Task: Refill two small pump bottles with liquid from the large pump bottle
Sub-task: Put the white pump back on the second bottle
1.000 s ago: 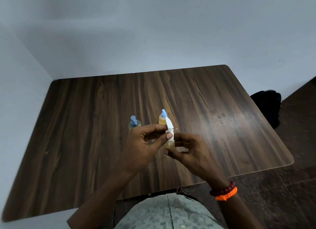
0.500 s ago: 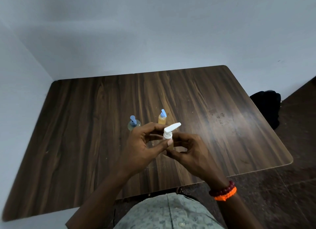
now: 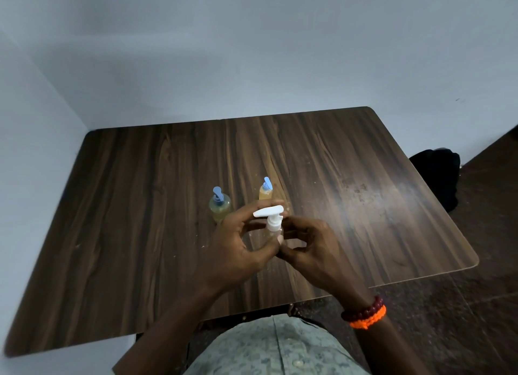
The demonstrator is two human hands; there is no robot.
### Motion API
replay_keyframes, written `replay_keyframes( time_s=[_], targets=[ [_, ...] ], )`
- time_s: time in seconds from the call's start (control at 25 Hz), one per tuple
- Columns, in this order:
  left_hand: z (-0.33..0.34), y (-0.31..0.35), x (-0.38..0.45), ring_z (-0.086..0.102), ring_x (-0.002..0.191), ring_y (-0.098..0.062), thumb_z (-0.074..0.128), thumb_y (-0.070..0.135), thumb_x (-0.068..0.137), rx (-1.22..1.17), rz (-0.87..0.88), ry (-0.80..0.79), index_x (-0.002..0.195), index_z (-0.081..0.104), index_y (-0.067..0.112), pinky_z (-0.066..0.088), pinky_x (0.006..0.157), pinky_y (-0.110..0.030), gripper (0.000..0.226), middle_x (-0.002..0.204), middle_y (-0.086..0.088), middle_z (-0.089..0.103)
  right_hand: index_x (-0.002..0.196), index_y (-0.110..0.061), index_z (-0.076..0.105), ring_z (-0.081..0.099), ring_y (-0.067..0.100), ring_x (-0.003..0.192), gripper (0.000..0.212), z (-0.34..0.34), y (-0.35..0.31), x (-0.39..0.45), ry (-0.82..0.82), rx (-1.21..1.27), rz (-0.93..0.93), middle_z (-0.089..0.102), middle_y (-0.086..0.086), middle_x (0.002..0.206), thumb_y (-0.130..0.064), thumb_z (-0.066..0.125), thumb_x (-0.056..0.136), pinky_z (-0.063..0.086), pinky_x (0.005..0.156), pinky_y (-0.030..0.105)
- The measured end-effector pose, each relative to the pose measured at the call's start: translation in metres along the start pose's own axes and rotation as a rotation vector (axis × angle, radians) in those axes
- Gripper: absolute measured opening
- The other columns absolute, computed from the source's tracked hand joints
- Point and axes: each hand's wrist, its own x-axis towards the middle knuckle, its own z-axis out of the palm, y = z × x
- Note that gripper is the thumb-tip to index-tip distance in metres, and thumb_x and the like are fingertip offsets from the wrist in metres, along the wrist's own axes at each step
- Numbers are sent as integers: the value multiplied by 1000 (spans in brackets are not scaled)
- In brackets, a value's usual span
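Early on, by the look: left hand [image 3: 238, 251] and right hand [image 3: 311, 248] both gripping white-pump bottle [image 3: 270, 223] upright over table [image 3: 140, 206], just nearer than two blue-pump bottles [image 3: 220, 205] [image 3: 265, 191], both capped.

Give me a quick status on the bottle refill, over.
Left hand and right hand both grip the white-pump bottle, nozzle pointing left. Two blue-pump bottles stand capped behind. Nothing in the way.
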Motion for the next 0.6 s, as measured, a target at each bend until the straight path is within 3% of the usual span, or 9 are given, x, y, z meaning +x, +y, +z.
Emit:
replay_keyframes(
  time_s=[0.12, 0.2, 0.4, 0.6],
  targets=[
    [5, 1, 0, 72, 120, -16, 89, 26, 81, -61, -40, 83, 133, 65, 21, 61, 100, -38, 58, 124, 5, 75, 125, -22, 74, 74, 1, 106, 34, 1, -2, 0, 10, -8, -21, 79, -13, 113, -26, 79, 91, 61, 86, 17],
    [4, -1, 1, 74, 115, -18, 88, 20, 80, -97, -51, 138, 134, 62, 20, 62, 99, -42, 60, 119, 1, 76, 123, -23, 74, 74, 0, 105, 32, -1, -2, -1, 12, 17, -4, 79, -13, 112, -25, 80, 92, 60, 81, 15],
    [5, 0, 2, 73, 118, -10, 84, 13, 86, -71, -57, 38, 154, 43, 27, 57, 104, -31, 81, 121, 3, 77, 124, -25, 74, 74, 0, 103, 35, -2, -2, -2, 21, 13, 9, 79, -13, 112, -27, 81, 89, 60, 80, 15],
    [8, -1, 4, 76, 105, -16, 87, 6, 80, -123, -42, 182, 152, 43, 25, 60, 99, -30, 86, 100, -5, 76, 123, -23, 75, 74, 0, 103, 35, -1, -3, 1, 23, 9, 3, 79, -13, 114, -22, 82, 89, 60, 81, 15]
  ],
)
